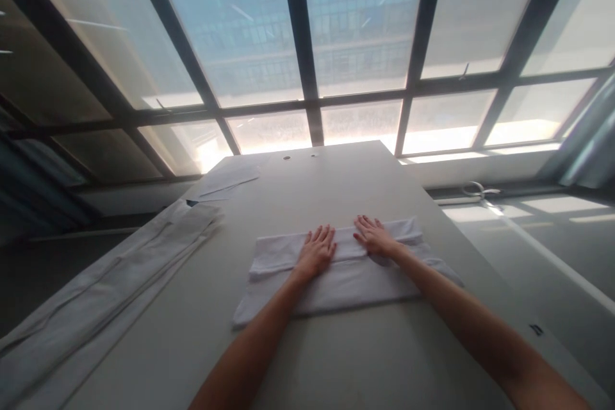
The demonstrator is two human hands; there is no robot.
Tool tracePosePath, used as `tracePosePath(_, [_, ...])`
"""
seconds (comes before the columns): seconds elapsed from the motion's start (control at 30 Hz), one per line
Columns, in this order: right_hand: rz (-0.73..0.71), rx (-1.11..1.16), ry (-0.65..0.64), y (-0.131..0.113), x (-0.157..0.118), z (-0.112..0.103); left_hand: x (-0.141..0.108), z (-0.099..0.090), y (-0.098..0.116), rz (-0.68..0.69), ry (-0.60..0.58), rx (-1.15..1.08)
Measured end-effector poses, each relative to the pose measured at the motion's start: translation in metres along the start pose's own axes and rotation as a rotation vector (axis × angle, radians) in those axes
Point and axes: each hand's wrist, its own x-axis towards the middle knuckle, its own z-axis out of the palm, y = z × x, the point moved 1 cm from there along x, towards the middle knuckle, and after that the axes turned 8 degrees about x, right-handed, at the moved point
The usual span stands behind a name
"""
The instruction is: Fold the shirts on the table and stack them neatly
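Observation:
A white cloth (355, 288) lies across the table in front of me, with its far part folded over in a band. My left hand (317, 251) rests flat on the folded band, left of the middle, fingers slightly spread. To the right, my right hand (375, 237) also presses flat on the band, its fingers stretched out toward the far edge. Neither hand grips the fabric. The cloth's right end is partly covered by my right forearm.
The white table (307, 192) reaches toward large windows (360, 19). Long layers of pale fabric (110, 288) lie along its left edge, with white sheets (230, 180) beyond them. On the right, a white pole (548, 250) stands beside the table.

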Motion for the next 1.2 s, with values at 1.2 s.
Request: tracePosePath(1.2, [0.24, 0.04, 0.291, 0.032, -0.036, -0.013, -0.003, 0.0, -0.002, -0.065, -0.014, -0.05])
